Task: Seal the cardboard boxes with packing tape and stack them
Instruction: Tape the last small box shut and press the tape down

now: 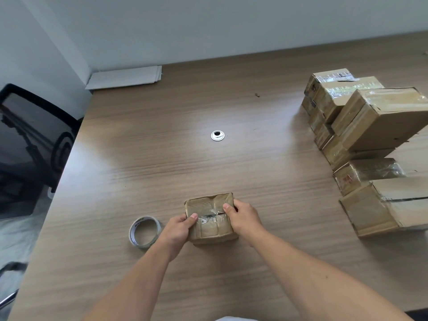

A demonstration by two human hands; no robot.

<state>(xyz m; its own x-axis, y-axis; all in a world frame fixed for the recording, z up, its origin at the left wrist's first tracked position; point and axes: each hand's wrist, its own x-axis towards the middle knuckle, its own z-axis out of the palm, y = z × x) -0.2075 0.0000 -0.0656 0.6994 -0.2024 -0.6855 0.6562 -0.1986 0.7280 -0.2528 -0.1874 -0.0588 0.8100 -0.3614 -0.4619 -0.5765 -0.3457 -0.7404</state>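
A small cardboard box sits on the wooden table near the front edge, with a strip of clear tape across the seam of its top flaps. My left hand grips its left side, thumb pressed on the tape. My right hand holds the right side, thumb on the tape too. A roll of clear packing tape lies flat on the table just left of my left hand.
Several taped cardboard boxes are stacked in a row along the table's right side. A metal cable grommet sits mid-table. White flat sheets lie at the far left corner. A black office chair stands left of the table.
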